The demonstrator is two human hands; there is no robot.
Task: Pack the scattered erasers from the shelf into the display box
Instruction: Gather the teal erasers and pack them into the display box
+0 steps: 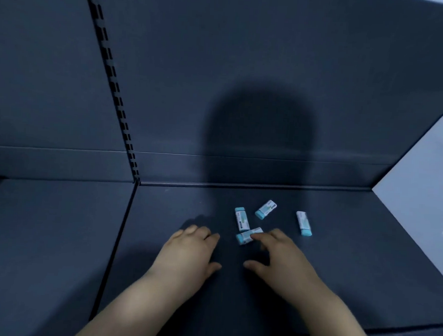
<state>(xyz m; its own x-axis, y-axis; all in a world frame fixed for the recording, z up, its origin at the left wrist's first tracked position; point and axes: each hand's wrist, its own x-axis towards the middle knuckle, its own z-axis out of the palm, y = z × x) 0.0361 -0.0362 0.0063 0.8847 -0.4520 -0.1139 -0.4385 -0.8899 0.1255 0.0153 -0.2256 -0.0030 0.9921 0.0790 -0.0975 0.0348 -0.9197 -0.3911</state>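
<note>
Four small rectangular erasers, each in a white paper sleeve with a teal end showing, lie scattered on a dark grey metal shelf (338, 276). The nearest eraser (247, 236) lies crosswise, between the two hands and slightly ahead of them. The right hand (280, 255) is palm down with its fingers spread and only slightly bent. Its forefinger tip rests on the right end of that eraser, while its thumb (250, 265) stays apart from it, nearer the person, so nothing is gripped. The left hand (190, 251) lies palm down on the shelf just left of the same eraser without touching it, fingers relaxed and holding nothing.

The second eraser (242, 219) lies just behind the nearest one, teal end pointing away; whether the two touch cannot be told. The third eraser (265, 209) sits aslant beyond the right hand's fingers, teal end towards the second eraser. The fourth eraser (303, 223) lies apart to the right, ahead of the right hand, teal end towards the person.

A white cardboard display box (414, 183) stands at the right edge of the shelf, only partly in view and well apart from both hands. A rounded shadow (258, 133) falls on the dark back panel (273, 42).
</note>
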